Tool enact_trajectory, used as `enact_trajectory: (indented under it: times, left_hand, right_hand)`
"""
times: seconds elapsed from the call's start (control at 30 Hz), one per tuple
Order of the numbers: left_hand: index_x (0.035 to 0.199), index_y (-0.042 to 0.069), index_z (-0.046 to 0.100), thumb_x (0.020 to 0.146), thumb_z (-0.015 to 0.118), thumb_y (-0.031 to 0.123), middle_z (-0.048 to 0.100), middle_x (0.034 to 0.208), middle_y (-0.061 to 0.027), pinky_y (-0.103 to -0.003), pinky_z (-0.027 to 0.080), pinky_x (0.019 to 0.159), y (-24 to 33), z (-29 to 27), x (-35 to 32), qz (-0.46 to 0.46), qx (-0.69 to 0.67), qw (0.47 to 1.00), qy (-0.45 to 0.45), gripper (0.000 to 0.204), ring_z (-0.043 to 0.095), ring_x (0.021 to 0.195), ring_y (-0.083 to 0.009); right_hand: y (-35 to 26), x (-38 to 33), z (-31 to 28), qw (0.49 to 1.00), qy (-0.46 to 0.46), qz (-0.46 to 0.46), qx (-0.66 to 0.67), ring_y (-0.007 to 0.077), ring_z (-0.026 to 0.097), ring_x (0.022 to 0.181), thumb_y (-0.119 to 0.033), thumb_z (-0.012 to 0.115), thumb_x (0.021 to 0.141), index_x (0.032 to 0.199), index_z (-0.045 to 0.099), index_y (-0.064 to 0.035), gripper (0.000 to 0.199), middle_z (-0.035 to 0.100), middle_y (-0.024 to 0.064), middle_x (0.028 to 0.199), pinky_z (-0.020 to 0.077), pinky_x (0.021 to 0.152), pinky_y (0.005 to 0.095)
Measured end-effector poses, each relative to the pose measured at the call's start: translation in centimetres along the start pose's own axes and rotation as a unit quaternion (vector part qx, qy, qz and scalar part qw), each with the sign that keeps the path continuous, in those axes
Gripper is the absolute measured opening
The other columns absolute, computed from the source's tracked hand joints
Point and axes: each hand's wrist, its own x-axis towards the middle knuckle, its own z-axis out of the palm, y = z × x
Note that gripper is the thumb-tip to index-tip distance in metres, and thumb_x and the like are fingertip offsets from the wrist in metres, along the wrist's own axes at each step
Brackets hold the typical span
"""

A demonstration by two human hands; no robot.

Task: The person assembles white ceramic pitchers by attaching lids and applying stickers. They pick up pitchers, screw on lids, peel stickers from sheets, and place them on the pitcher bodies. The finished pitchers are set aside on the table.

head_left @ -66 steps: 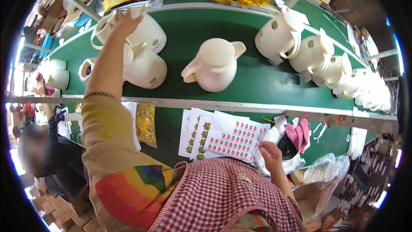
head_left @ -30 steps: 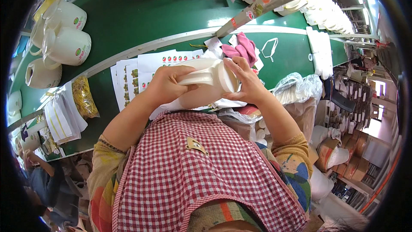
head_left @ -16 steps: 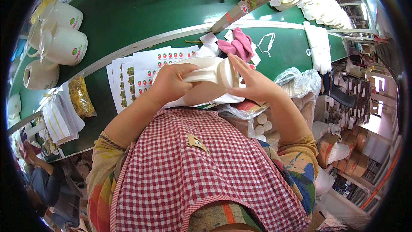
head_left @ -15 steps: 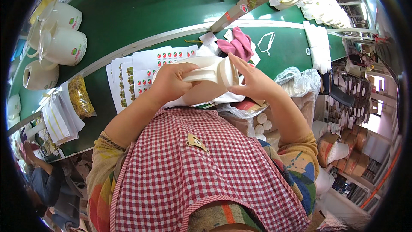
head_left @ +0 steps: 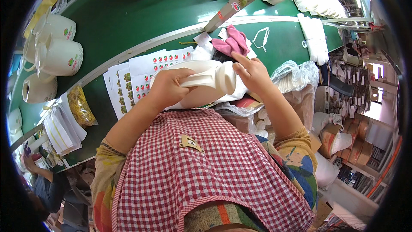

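A cream plastic jug [head_left: 201, 97] lies tilted on its side in front of my apron, its round capped end [head_left: 225, 78] pointing right. My left hand [head_left: 169, 87] is closed around its handle. Beside the capped end is my right hand [head_left: 254, 75], thumb and forefinger stretched out and parted, with nothing seen in it. The thumb tip is close to the cap; whether it touches I cannot tell. Just past the right fingertips lies a crumpled pink cloth [head_left: 234, 43]. Sheets of red and green stickers [head_left: 148, 66] lie left of the jug, partly under my left hand.
Similar jugs [head_left: 60, 58] stand at the left, with more along the far side. A slanted post [head_left: 231, 6] rises from the green bench [head_left: 128, 13]. Clear bags with white round parts [head_left: 296, 77] are at the right. A co-worker's arm [head_left: 40, 172] shows at far left.
My right hand has come off the jug's capped end and moved right, its fingers now toward the pink cloth. The left hand keeps its hold on the handle. The whole view has shifted slightly.
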Motion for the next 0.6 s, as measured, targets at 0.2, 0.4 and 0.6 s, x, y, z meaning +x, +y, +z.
enact_trajectory:
  times: [0.2, 0.4, 0.6]
  left_hand:
    - [0.108, 0.005, 0.07, 0.072, 0.077, -0.002, 0.072, 0.099, -0.0098, -0.027, 0.053, 0.079, 0.4, 0.2, -0.3, 0.005, 0.025, 1.0, -0.009, 0.037, 0.068, 0.088, -0.0143]
    - [0.106, 0.005, 0.071, 0.071, 0.077, -0.001, 0.072, 0.098, -0.0104, -0.027, 0.054, 0.078, 1.1, 0.0, -0.3, 0.018, 0.045, 0.999, 0.003, 0.036, 0.069, 0.087, -0.0158]
    - [0.106, 0.007, 0.072, 0.071, 0.078, 0.001, 0.073, 0.098, -0.01, -0.028, 0.054, 0.078, 1.1, -0.2, -0.2, 0.01, 0.048, 0.999, -0.013, 0.036, 0.069, 0.086, -0.0162]
  right_hand:
    - [-0.8, -0.9, -0.1, 0.961, -0.106, 0.134, 0.215, 0.0363, 0.04, 0.133, -0.046, 0.051, 0.092, 0.146, 0.032, -0.0034, 0.071, 0.04, 0.0225, 0.145, 0.0343, 0.107, 0.0395]
    - [-1.1, -3.0, 2.9, 0.984, -0.005, -0.081, 0.156, 0.0353, 0.028, 0.14, -0.032, 0.078, 0.07, 0.149, 0.023, -0.0052, 0.1, 0.028, 0.0206, 0.151, 0.0297, 0.111, 0.0397]
    - [0.3, -1.9, 2.3, 0.97, -0.004, -0.191, 0.15, 0.0368, 0.033, 0.137, -0.025, 0.079, 0.065, 0.148, 0.029, -0.0072, 0.098, 0.03, 0.0207, 0.15, 0.0301, 0.111, 0.0415]
